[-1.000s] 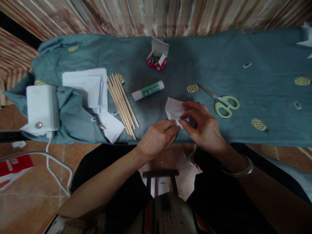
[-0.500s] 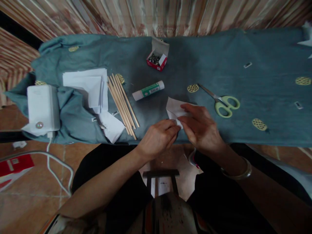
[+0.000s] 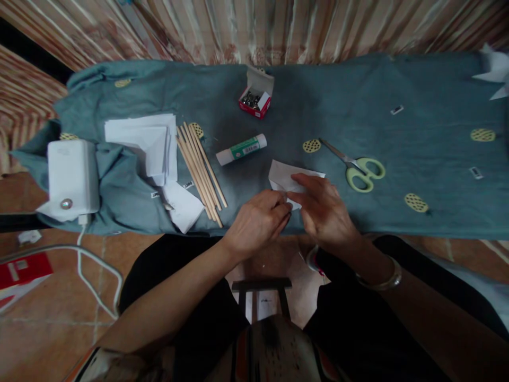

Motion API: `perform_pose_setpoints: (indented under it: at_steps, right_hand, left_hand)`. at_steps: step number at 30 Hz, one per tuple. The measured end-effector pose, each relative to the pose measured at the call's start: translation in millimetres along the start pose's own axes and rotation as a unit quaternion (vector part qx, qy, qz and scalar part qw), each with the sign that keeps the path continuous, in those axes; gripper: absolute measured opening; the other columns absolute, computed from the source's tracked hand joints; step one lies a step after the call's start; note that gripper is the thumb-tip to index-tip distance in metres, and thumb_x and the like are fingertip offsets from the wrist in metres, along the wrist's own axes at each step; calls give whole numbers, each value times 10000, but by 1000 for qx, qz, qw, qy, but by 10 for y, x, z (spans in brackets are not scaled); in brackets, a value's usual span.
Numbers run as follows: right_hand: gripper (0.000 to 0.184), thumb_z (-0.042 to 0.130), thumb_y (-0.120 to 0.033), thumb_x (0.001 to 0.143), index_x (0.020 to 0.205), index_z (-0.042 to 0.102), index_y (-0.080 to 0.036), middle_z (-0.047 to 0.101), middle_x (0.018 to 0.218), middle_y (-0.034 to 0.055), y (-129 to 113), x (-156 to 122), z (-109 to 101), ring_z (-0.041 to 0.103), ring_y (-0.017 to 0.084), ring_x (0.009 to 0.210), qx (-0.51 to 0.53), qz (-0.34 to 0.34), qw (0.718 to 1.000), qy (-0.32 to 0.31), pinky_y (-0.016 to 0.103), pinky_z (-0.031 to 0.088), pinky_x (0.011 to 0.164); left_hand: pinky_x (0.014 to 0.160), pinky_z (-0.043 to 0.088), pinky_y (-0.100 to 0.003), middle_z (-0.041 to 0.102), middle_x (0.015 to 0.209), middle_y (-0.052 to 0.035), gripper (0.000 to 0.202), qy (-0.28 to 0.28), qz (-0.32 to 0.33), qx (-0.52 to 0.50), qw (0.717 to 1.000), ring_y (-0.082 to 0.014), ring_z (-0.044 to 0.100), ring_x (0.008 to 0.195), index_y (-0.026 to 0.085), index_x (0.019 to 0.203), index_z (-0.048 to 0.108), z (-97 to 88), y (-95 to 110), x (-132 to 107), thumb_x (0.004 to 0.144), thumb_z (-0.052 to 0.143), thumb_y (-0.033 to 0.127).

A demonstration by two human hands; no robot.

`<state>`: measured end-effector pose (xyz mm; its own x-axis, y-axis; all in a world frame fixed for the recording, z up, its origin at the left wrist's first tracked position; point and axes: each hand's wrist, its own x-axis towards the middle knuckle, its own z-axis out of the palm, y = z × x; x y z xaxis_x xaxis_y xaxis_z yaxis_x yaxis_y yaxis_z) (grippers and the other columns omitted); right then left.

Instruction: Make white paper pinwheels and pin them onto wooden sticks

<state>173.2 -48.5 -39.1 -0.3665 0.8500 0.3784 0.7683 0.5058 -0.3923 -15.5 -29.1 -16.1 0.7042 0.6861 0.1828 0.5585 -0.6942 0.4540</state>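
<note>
Pinching the near edge of a folded white paper (image 3: pixel 280 172) in the left hand (image 3: pixel 258 217), with fingers curled in and thumb closed against them. Resting the right hand (image 3: pixel 328 209) on the same paper from the other side, half open, with fingers parted and fingertips lying on its upper face (cannot tell about any grip underneath, from this angle). Keeping the paper close to the near edge of a cloth-covered counter (image 3: pixel 350 101). Wearing a bracelet (image 3: pixel 392 281) on the right wrist.

Just beyond the paper, have a glue stick (image 3: pixel 242 149) lying aslant, and farther back an open red box (image 3: pixel 254 111) with small metal pieces inside. To the right, see scissors (image 3: pixel 350 161) with pale green handles, pointing up and leftward. To the left, find wooden sticks (image 3: pixel 201 172) side by side, then stacked white sheets (image 3: pixel 131 125), with a loose piece of paper (image 3: pixel 186 207) nearer. At far left, notice a white device (image 3: pixel 73 178) with a cable (image 3: pixel 79 239) plugged in.
</note>
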Motion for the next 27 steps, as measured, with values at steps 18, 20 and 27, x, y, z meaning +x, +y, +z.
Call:
perform_pose_setpoints:
  at_steps: [18, 20, 27]
  right_hand:
    - [255, 484, -165, 882, 1018, 690, -230, 697, 1143, 75, 73, 110, -368, 672, 262, 1059, 32, 86, 995, -33, 460, 538, 948]
    - [255, 496, -156, 868, 1007, 698, -227, 701, 1127, 75, 60, 98, -371, 676, 265, 1036, 35, 80, 996, -37, 461, 542, 931]
    - [275, 490, -148, 855, 1027, 690, -225, 681, 1148, 86, 61, 77, -342, 655, 270, 1039, 25, 70, 996, -50, 477, 524, 931]
  left_hand:
    - [776, 492, -330, 653, 974, -87, 187, 55, 4, 58, 997, -197, 566, 909, 153, 1003, 682, -169, -318, 18, 933, 510, 180]
    - [789, 483, -345, 652, 1013, -94, 203, 60, 5, 63, 996, -210, 559, 937, 155, 1035, 672, -183, -307, 21, 930, 499, 168]
    - [811, 439, -378, 646, 1044, -98, 277, 36, 45, 41, 998, -233, 546, 987, 150, 1073, 644, -88, -102, 31, 939, 525, 362]
